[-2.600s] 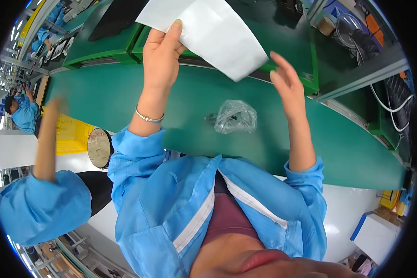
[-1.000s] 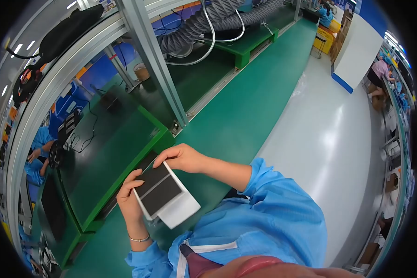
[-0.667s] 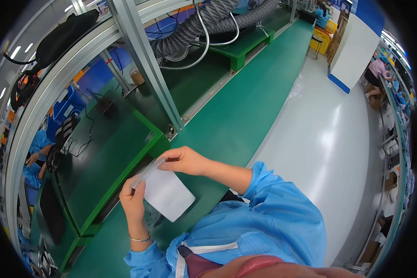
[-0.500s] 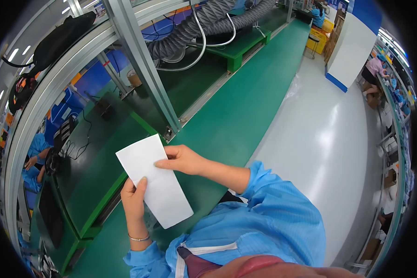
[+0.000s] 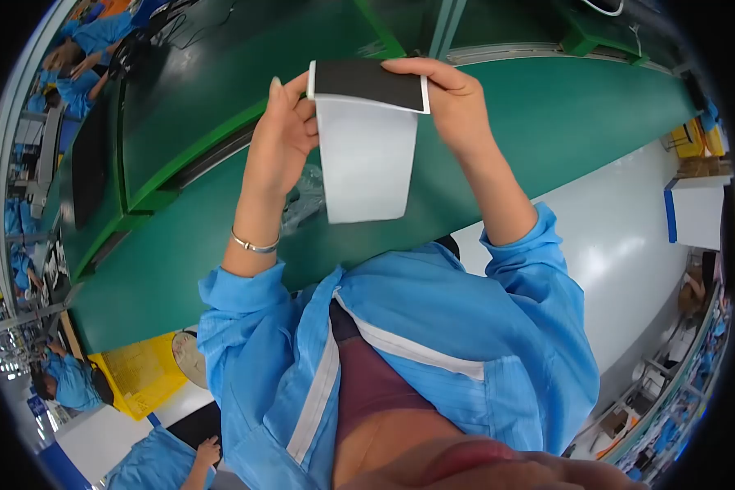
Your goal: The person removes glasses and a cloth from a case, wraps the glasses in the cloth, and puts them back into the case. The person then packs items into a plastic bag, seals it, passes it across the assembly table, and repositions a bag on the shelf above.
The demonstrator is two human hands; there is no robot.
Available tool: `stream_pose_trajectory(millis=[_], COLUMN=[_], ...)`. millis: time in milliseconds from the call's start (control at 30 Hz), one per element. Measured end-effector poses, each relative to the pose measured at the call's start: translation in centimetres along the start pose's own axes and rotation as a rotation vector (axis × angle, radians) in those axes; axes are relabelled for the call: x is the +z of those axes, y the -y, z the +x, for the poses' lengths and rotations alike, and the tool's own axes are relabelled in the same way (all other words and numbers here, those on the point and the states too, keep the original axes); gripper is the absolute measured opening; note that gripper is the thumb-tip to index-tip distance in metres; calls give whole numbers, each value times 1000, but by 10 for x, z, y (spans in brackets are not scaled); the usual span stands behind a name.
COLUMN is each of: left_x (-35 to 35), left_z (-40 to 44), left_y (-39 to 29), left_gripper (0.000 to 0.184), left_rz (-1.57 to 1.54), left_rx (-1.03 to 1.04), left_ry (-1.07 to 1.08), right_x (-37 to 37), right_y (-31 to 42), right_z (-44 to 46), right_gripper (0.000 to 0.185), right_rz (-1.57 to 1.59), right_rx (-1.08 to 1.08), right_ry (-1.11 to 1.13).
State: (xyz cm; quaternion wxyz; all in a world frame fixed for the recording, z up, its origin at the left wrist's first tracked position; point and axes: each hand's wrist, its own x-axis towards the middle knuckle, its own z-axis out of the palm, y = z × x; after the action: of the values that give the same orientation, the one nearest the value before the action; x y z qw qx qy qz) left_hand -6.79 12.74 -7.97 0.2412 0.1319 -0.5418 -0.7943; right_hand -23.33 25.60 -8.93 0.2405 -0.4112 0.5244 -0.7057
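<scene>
A white paper sheet (image 5: 367, 163) hangs in front of my chest, above the green bench. Across its top is a black panel (image 5: 359, 83) with thin white edges, bent toward me over the white part. My left hand (image 5: 279, 147) grips the left edge near the top, its thumb pointing up and its fingertips at or behind the sheet. At the upper right corner, my right hand (image 5: 459, 106) pinches the black panel, fingers along the top edge. Crumpled clear plastic (image 5: 305, 198) lies on the bench beside my left wrist.
The green bench top (image 5: 563, 122) runs across in front of me, with a raised green-edged platform (image 5: 196, 90) at the left. Behind, at lower left, stand a yellow crate (image 5: 143, 376) and a round stool (image 5: 189, 358). Co-workers in blue (image 5: 98, 45) sit at the far left.
The sheet has moved up and to the right in view and turned upright; its black panel now shows. My right hand has shifted to the upper right corner. The view has turned and tilted downward.
</scene>
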Motion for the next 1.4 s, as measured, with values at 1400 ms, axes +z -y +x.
stream_pose_trajectory(millis=[1400], left_x=[-37], left_z=[-13], left_y=[16], left_gripper=[54], left_rz=[170], left_rx=[-15], left_ry=[-155], right_x=[12], right_y=[-32], right_z=[7], right_gripper=[21], right_rz=[-76], right_rx=[353], right_ry=[148])
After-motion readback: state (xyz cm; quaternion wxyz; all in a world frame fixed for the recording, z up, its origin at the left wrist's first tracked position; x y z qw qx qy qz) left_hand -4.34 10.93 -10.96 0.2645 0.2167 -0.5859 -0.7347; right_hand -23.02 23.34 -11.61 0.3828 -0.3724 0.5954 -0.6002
